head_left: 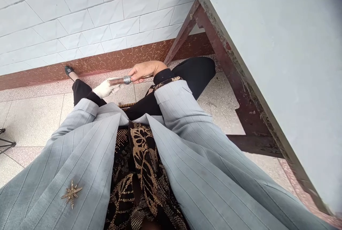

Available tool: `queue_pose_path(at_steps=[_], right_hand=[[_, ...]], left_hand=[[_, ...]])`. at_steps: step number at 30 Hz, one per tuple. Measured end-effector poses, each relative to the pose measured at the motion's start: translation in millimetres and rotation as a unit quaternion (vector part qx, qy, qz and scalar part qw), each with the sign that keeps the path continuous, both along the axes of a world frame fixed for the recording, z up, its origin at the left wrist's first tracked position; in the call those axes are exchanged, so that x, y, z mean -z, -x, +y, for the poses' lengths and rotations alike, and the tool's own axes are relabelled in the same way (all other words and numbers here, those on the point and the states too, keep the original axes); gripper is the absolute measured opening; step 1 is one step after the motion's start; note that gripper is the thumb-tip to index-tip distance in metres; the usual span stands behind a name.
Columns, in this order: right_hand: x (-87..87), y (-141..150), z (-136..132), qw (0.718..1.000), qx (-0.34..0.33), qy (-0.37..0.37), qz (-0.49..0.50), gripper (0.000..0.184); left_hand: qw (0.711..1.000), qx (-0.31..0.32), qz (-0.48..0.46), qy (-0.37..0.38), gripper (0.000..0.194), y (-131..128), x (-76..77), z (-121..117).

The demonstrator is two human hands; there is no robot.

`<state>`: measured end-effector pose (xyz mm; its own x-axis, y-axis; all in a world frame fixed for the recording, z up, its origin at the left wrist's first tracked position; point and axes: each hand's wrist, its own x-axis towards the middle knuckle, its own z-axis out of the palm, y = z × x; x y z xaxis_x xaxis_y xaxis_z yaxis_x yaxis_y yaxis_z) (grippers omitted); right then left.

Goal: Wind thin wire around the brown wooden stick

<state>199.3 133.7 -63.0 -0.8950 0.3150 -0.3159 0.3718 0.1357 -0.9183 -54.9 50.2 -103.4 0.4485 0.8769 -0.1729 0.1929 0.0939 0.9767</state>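
I am seated, looking down over my grey pinstriped jacket. My left hand (104,87) wears a white glove and is closed around one end of a short metal rod (119,81). My bare right hand (144,70) pinches the rod's other end at a silver threaded ring (127,79). Both hands meet just above my black-trousered knees (196,71). The rod lies nearly level between the two hands.
A grey table top (280,59) with a dark red wooden frame (232,76) stands close on the right. A white tiled wall with a brown skirting (107,60) runs ahead. My black shoe (68,70) rests on the speckled floor tiles (32,116).
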Motion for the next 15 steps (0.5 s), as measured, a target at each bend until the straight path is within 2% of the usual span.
queue_pose_path(at_steps=[4,6,8,11,13,15], right_hand=[[-1.9,4.5,-1.4,0.983,0.164,-0.026,0.079,0.037],[0.8,8.1,0.4,0.966,0.246,-0.055,0.058,0.035],[3.6,11.3,2.4,0.954,0.287,-0.092,-0.008,0.032],[5.9,14.5,3.5,0.949,0.248,-0.137,-0.139,0.026],[6.7,15.6,2.9,0.95,0.179,-0.144,-0.214,0.021],[8.3,16.2,2.1,0.952,0.101,-0.118,-0.263,0.02]], left_hand=[[0.999,0.024,-0.024,0.013,0.048,-4.0,-3.4,-2.5],[1.0,0.019,0.016,0.005,0.042,-7.2,-7.3,-3.5],[0.998,0.014,0.068,-0.005,0.035,-10.6,-11.2,-4.4],[0.988,0.01,0.146,-0.042,0.027,-15.1,-17.4,-5.4],[0.978,0.018,0.19,-0.082,0.024,-17.2,-22.1,-5.9],[0.966,0.038,0.227,-0.116,0.023,-18.2,-26.6,-5.7]])
